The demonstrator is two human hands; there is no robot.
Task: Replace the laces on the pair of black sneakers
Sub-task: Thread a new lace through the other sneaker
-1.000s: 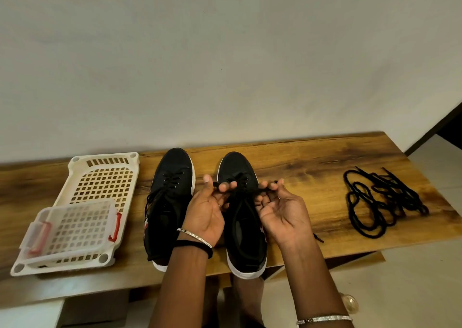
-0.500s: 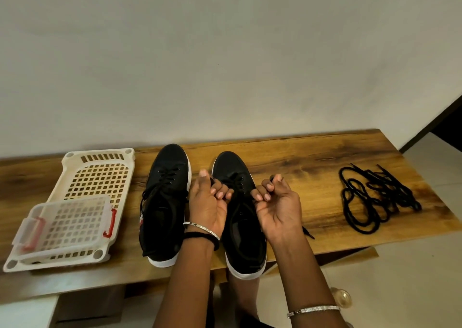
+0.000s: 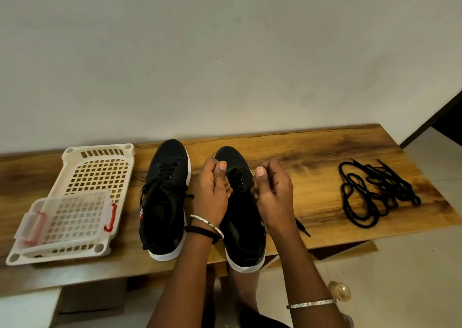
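A white perforated plastic tray [image 3: 100, 162] sits at the left end of a wood-grain table [image 3: 300, 157], its near corner close to the front edge. A smaller clear latticed box with red clasps [image 3: 67, 217] rests on the tray's near half. Just beside the tray stands the left black sneaker with a white sole [image 3: 165, 202], toe to the wall, laced, heel close to the front edge.

The person's left hand [image 3: 212, 195] is raised between the two shoes, fingers curled inward and thumb pressed against the forefinger as in a pinch; what it pinches cannot be told. The right black sneaker [image 3: 242, 227] lies between the hands, its heel jutting past the table's front edge. The right hand [image 3: 273, 195] hovers at that shoe's right side, fingers curled in toward the palm, thumb upright; whether it grips a lace cannot be told.

A black lace end [image 3: 302, 227] trails on the wood by the right wrist. Bare tabletop stretches from there to a tangle of loose black laces [image 3: 372, 195] near the right end, well apart from the shoes.
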